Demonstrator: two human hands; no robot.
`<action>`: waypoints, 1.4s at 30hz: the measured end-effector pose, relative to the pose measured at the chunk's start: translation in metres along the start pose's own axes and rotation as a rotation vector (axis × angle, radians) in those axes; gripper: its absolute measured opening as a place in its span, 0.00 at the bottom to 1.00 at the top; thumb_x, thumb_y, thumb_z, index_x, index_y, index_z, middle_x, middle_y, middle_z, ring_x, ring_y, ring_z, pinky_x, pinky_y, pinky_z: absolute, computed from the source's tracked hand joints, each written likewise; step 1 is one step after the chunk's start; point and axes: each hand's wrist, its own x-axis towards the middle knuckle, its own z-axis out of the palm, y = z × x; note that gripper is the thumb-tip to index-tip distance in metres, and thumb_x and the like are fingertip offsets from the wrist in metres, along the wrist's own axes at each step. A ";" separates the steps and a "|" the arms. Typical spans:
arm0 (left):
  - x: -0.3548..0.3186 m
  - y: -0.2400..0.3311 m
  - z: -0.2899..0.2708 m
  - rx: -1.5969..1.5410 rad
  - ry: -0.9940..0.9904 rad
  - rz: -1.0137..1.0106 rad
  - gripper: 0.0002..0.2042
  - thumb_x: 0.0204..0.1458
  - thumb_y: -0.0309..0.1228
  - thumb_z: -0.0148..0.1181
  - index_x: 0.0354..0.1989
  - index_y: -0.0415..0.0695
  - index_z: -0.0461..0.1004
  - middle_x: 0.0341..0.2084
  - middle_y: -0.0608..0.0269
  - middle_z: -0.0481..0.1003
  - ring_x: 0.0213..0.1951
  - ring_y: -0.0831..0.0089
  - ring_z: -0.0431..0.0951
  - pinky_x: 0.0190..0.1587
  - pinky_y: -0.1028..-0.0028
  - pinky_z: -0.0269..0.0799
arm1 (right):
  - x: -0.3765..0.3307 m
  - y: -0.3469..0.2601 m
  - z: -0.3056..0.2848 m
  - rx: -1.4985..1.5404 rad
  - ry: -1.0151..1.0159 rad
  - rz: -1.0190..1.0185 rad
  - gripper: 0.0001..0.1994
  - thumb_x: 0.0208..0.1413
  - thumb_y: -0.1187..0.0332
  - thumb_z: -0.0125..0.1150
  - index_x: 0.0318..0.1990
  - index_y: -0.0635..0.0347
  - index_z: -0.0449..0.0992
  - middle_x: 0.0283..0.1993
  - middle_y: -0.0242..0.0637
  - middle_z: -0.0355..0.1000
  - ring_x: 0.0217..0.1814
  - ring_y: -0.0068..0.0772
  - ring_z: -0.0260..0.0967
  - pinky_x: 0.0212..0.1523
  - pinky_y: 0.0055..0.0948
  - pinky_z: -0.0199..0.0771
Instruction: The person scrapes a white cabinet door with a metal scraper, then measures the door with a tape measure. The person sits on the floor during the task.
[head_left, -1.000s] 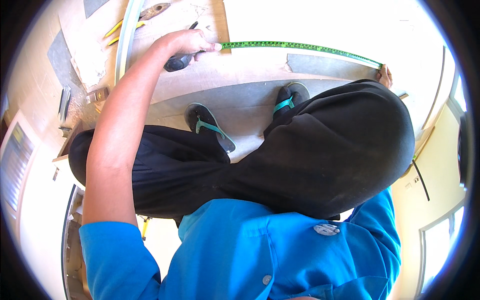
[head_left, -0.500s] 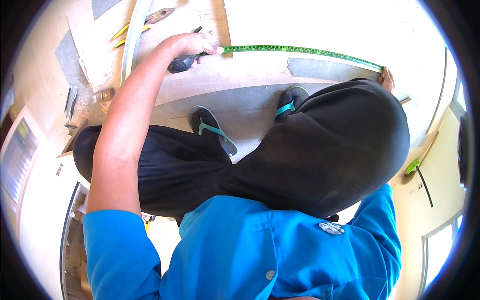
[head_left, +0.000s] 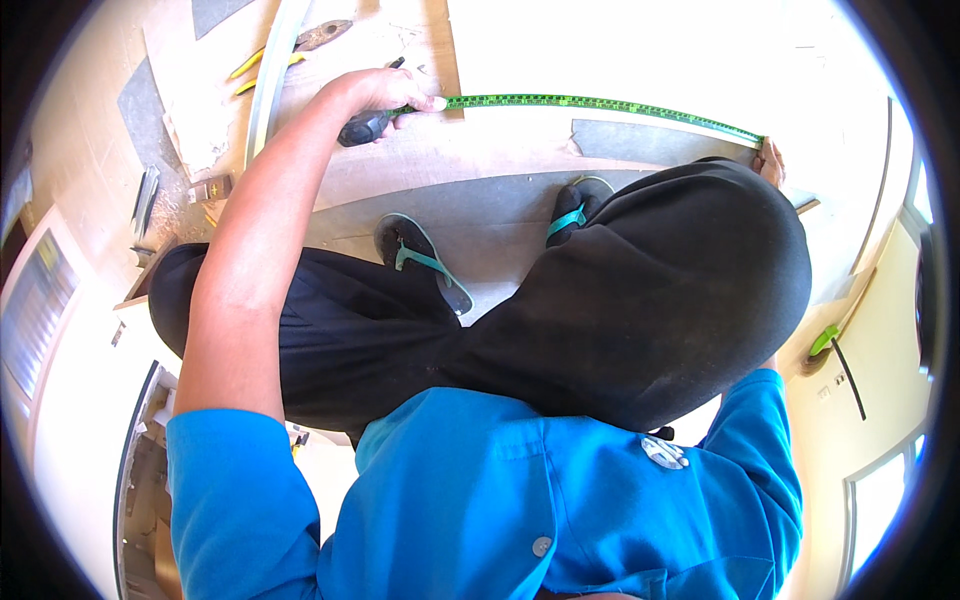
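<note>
A green tape measure (head_left: 600, 102) stretches across a pale board (head_left: 640, 45), its blade bowing slightly between my two hands. My left hand (head_left: 395, 92) is closed around the black tape case, with the thumb pressed at the spot where the blade comes out. At the far right, my right hand (head_left: 771, 163) pinches the blade's end; my knee hides part of that hand and most of its forearm. Just below the blade lies a strip of grey sheet (head_left: 650, 140).
Pliers with yellow handles (head_left: 290, 55) lie beyond my left forearm, beside a curved light metal strip (head_left: 272, 80). Metal pieces (head_left: 146, 200) and a small box (head_left: 210, 189) are on the floor at left. A green-handled tool (head_left: 825, 340) leans at the right wall.
Both hands keep their hold on the tape measure in almost the same place. The view has shifted very slightly.
</note>
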 end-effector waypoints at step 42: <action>-0.005 0.011 -0.005 -0.135 -0.046 0.006 0.15 0.61 0.44 0.63 0.44 0.44 0.80 0.26 0.61 0.79 0.21 0.75 0.78 0.23 0.71 0.77 | 0.029 0.045 -0.035 0.097 -0.042 -0.069 0.24 0.64 0.60 0.67 0.60 0.69 0.74 0.55 0.37 0.75 0.56 0.30 0.69 0.59 0.32 0.67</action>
